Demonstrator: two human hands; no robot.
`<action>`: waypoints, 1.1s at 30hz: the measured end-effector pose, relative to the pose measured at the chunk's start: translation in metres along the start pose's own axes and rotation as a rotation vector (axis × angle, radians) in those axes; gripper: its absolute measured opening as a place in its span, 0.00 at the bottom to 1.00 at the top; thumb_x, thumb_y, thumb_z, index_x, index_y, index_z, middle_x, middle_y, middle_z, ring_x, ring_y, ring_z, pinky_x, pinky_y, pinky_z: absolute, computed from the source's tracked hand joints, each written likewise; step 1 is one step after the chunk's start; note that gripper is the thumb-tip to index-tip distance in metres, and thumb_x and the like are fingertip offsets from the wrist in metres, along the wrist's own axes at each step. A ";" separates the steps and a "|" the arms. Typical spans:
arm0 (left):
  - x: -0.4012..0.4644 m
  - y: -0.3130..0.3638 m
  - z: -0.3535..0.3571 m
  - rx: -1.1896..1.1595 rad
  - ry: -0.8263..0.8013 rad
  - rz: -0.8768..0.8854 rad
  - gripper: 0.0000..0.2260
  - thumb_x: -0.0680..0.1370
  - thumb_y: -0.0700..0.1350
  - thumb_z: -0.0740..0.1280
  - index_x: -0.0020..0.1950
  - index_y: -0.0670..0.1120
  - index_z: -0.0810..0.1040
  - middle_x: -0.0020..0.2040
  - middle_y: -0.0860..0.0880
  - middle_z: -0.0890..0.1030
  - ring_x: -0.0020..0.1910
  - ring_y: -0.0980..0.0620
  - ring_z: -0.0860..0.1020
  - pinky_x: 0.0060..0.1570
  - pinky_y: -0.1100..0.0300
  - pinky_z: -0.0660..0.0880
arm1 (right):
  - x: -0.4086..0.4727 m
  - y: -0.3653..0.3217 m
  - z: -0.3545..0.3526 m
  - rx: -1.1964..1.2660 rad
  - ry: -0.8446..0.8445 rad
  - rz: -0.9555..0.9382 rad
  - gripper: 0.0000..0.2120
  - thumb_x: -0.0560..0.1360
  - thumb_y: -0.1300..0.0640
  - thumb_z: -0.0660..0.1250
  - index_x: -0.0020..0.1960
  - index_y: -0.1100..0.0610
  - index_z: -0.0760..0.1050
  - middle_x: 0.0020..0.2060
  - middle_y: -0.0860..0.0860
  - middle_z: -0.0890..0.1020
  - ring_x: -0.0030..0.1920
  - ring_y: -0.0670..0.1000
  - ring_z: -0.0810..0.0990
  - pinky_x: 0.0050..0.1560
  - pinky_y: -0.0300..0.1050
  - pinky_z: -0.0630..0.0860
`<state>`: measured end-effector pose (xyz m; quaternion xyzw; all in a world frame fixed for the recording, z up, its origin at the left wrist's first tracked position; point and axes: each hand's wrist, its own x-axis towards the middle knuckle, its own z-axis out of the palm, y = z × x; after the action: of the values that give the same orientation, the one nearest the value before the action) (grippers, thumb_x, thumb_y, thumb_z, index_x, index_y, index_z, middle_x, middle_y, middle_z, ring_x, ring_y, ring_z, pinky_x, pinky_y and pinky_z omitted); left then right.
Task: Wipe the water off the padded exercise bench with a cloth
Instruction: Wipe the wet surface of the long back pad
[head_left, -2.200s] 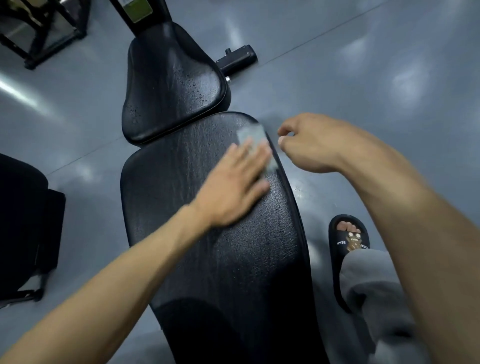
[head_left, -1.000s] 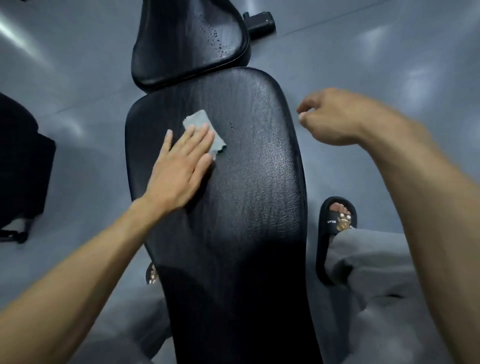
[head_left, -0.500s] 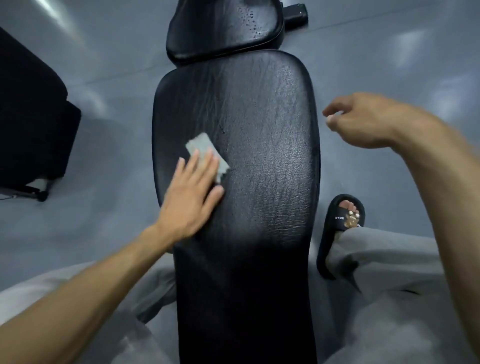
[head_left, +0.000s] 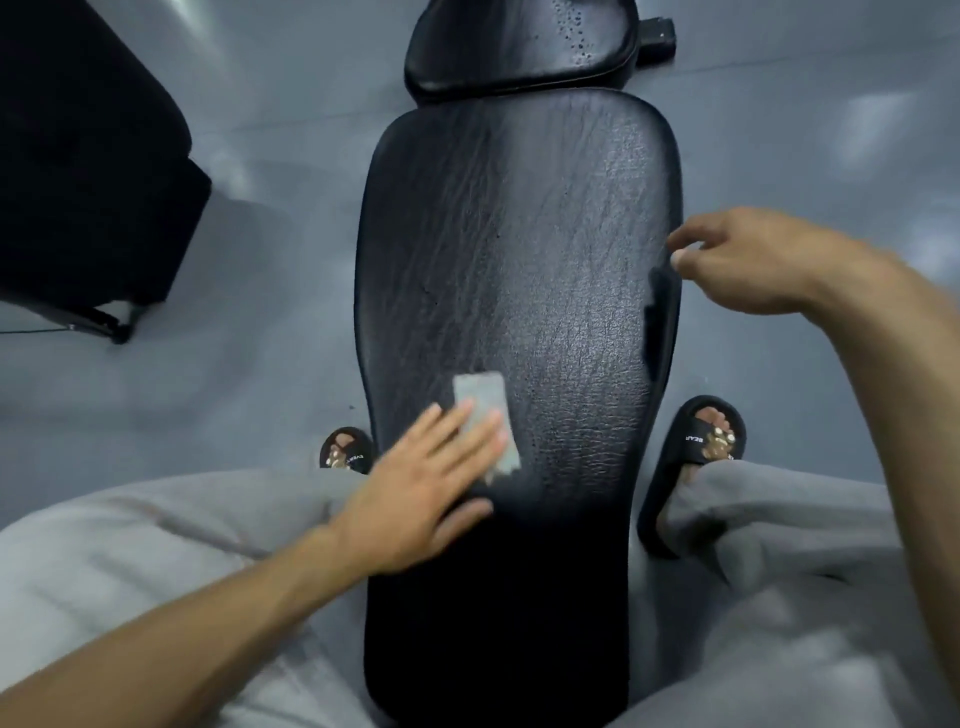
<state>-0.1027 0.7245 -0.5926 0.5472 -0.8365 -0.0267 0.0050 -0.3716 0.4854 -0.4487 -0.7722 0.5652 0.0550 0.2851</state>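
Small grey cloth (head_left: 480, 405) flat on the long black back pad (head_left: 519, 249) of the bench, on its near-left part, close to the pad's left edge. Pinned there by the left hand (head_left: 421, 499), grip spread and straight, fingers (head_left: 470, 415) over the cloth's near half, nothing curled round it. Dragged a good way down the pad toward the body since half a second ago, and from up near the pad's far end a second before that; one long pull along the left side, then. By that reckoning, left strip of the pad likely covered, right side and near end not yet.

Pad surface creased and glossy under the light, a dull smeared sheen up the middle, no plain droplets to be made out on it. Cloth pale, thin, ragged at its near-right corner, slightly blurred from motion. Beyond the pad's far end, the smaller seat pad (head_left: 524, 47) with beads of water on its right part, untouched by the look of it; so a fair share of the job left.

Right of the pad, right hand (head_left: 753, 260) hovering at the pad's right edge, grip loosely curled, holding nothing, closer to the edge than before. Either side of the pad, grey trouser legs and a black slide sandal (head_left: 701, 441) on the grey floor (head_left: 260, 208). Well left of the pad, another dark padded piece of equipment (head_left: 88, 171).
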 end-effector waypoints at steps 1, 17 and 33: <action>-0.016 0.011 0.003 0.051 -0.038 0.147 0.28 0.84 0.61 0.58 0.81 0.48 0.64 0.82 0.50 0.61 0.82 0.45 0.57 0.79 0.41 0.56 | -0.001 -0.002 0.001 -0.007 -0.004 -0.001 0.18 0.84 0.56 0.59 0.71 0.57 0.75 0.70 0.59 0.76 0.70 0.60 0.73 0.70 0.52 0.68; -0.006 0.065 -0.025 -0.417 0.133 -0.396 0.09 0.81 0.57 0.63 0.55 0.55 0.79 0.47 0.55 0.84 0.46 0.49 0.80 0.48 0.52 0.74 | -0.037 -0.009 0.033 0.024 -0.081 -0.111 0.19 0.84 0.55 0.60 0.75 0.53 0.72 0.71 0.53 0.76 0.71 0.55 0.73 0.69 0.43 0.64; -0.041 0.067 -0.024 -1.462 0.048 -0.475 0.12 0.85 0.46 0.62 0.55 0.39 0.82 0.47 0.43 0.84 0.45 0.56 0.80 0.50 0.60 0.77 | -0.157 -0.037 0.239 0.926 -0.006 -0.149 0.07 0.77 0.52 0.72 0.50 0.55 0.82 0.42 0.54 0.85 0.40 0.49 0.79 0.45 0.54 0.77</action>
<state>-0.1468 0.7877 -0.5640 0.5703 -0.4658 -0.5613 0.3779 -0.3372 0.7452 -0.5690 -0.6020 0.4722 -0.2215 0.6046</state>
